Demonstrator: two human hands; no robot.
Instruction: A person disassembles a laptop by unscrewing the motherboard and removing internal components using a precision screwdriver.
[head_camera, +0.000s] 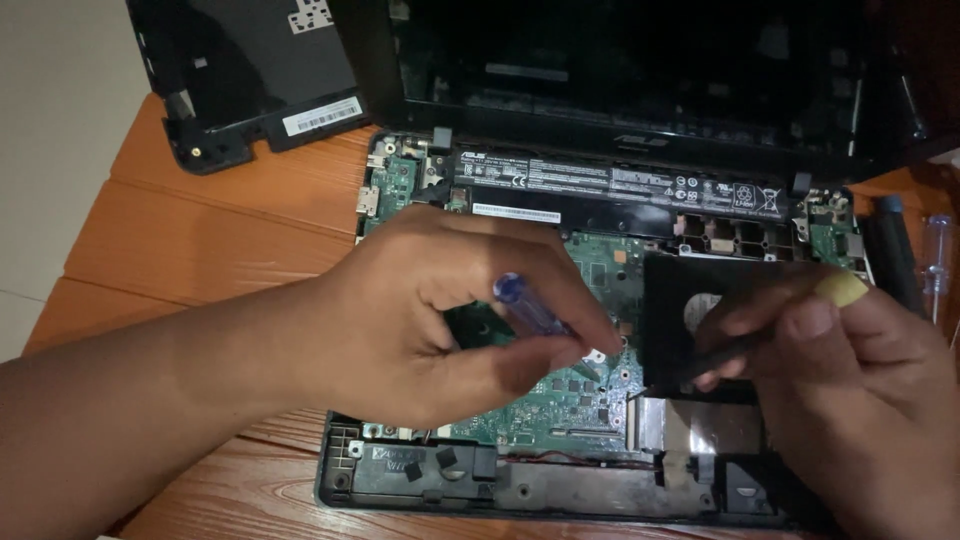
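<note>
We count one cover (250, 75) far left on table (200, 220); one opened laptop (600, 300), board bare; two screwdrivers, one spare (937, 255) at right edge; our left hand (430, 320) curled narrow, pinching blue-handled screwdriver (530, 305), tip on board at centre; our right hand (840, 350) closed on dark tool (725, 355) against black drive (700, 310); free table only left of laptop.
</note>
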